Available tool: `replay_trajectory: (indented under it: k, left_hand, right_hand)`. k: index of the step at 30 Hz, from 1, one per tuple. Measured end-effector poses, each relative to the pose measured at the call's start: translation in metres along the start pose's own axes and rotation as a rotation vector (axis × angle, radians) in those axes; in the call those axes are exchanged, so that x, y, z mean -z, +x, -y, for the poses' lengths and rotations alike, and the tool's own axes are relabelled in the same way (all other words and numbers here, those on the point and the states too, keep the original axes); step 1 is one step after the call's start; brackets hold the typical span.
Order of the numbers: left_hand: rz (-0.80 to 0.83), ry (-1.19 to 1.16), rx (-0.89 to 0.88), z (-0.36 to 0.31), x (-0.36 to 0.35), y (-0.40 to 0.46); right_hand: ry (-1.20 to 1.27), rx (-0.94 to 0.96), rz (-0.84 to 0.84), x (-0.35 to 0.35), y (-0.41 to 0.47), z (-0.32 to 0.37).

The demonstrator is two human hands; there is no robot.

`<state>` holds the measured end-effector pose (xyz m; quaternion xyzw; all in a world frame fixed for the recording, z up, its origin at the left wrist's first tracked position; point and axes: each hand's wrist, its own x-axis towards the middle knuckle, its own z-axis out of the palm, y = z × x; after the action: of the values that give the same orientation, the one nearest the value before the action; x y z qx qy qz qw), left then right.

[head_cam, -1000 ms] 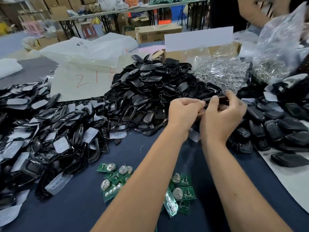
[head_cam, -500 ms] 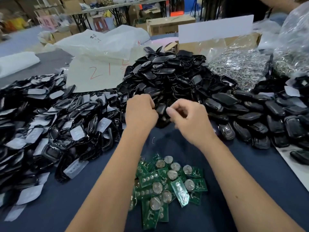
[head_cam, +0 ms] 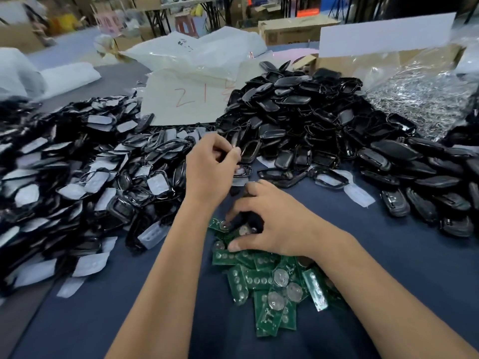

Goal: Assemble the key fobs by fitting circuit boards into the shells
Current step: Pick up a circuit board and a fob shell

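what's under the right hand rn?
The right hand is arched over the far end of the green circuit board pile, fingertips on boards with coin cells. Whether it has pinched one is hidden by the palm. Dark blue table cover lies beneath.

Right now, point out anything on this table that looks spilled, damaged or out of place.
Nothing looks damaged. The green circuit boards lie in a loose, overlapping heap, and a few white film pieces have strayed onto the blue cloth beside the shell pile. That looks like normal work clutter.
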<state>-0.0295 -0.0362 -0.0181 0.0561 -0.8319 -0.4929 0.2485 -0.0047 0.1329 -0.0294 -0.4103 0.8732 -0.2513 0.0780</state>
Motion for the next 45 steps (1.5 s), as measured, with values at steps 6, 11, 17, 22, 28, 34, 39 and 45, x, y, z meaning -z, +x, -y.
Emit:
replay_trajectory:
  k: [6, 11, 17, 22, 28, 34, 39, 45]
  left_hand:
    - [0.059, -0.377, 0.17, 0.003, 0.008, -0.005]
    - [0.137, -0.539, 0.276, -0.001, 0.003, -0.005]
    - [0.231, -0.522, 0.374, -0.008, -0.006, -0.015]
    - [0.295, -0.457, 0.43, -0.011, -0.012, -0.022]
    - [0.37, -0.408, 0.484, -0.012, -0.021, -0.027]
    - [0.347, -0.502, 0.574, -0.012, -0.022, -0.026]
    - [0.33, -0.518, 0.566, -0.011, -0.024, -0.025]
    - [0.343, -0.522, 0.552, -0.012, -0.022, -0.026]
  right_hand:
    - [0.208, 0.031, -0.061, 0.0, -0.001, 0.002]
    - [0.5, -0.007, -0.274, -0.001, -0.002, -0.013]
    - [0.738, -0.158, -0.709, 0.007, -0.003, -0.036]
    - [0.855, -0.27, -0.815, 0.006, -0.002, -0.047]
    - [0.737, -0.318, -0.888, 0.002, -0.004, -0.049]
    - [0.699, -0.311, -0.88, 0.003, -0.003, -0.045]
    - [0.692, -0.307, -0.865, 0.003, -0.003, -0.038]
    - [0.666, -0.329, -0.832, 0.002, -0.004, -0.036]
